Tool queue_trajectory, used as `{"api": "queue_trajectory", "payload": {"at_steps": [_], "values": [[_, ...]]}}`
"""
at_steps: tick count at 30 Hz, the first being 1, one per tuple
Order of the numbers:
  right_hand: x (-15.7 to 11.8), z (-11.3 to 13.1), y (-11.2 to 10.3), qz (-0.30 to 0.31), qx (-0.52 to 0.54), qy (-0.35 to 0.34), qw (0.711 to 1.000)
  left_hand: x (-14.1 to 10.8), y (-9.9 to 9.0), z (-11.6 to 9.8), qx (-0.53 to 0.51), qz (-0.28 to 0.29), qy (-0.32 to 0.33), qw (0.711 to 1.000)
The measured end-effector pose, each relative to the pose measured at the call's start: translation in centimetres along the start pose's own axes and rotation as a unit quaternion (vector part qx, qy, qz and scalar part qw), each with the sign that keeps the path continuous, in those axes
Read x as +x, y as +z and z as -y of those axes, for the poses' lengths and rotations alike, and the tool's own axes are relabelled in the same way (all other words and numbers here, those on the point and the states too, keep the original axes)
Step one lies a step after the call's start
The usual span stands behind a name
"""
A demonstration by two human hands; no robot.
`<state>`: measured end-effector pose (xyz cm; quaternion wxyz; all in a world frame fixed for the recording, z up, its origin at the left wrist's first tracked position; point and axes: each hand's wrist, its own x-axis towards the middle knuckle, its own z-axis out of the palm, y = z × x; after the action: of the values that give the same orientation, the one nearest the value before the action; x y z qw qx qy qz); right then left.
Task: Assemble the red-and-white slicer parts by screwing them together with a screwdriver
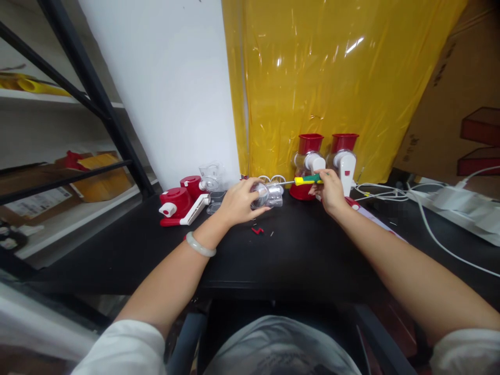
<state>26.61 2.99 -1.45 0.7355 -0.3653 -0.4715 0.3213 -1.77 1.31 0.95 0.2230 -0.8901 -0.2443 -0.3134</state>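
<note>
My left hand (242,202) is closed around a clear plastic housing (274,197), which lies on its side with its open end to the right. In my right hand (330,191) is a screwdriver with a green and yellow handle (308,179). Its metal shaft points left and reaches the upper rim of the housing; whether the tip touches a screw I cannot tell. Just below the housing, a small red plastic piece (258,230) lies on the black table (281,260) beside a few tiny light bits.
Two red and white rotary graters (311,143) stand behind my right hand. Red bases (175,202), a white crank handle (195,209) and another clear housing (211,177) are at the left. White cables and a power strip (464,208) lie at the right. A shelf rack (89,104) borders the left.
</note>
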Motion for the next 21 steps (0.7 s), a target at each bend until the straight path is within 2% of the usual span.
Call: {"api": "queue_trajectory", "payload": {"at_steps": [7,14,21], "values": [[-0.19,-0.04,-0.16,0.003,-0.052,-0.043,0.998,0.05,-0.04,-0.03,-0.001,-0.003,-0.001,1.0],[-0.01,0.02,-0.21,-0.005,0.004,0.014,1.0,0.0,0.15,-0.1,-0.017,0.007,-0.011,1.0],[-0.01,0.37,0.06,0.003,-0.019,0.023,1.0,-0.1,0.27,-0.15,-0.044,0.005,-0.021,0.999]]}}
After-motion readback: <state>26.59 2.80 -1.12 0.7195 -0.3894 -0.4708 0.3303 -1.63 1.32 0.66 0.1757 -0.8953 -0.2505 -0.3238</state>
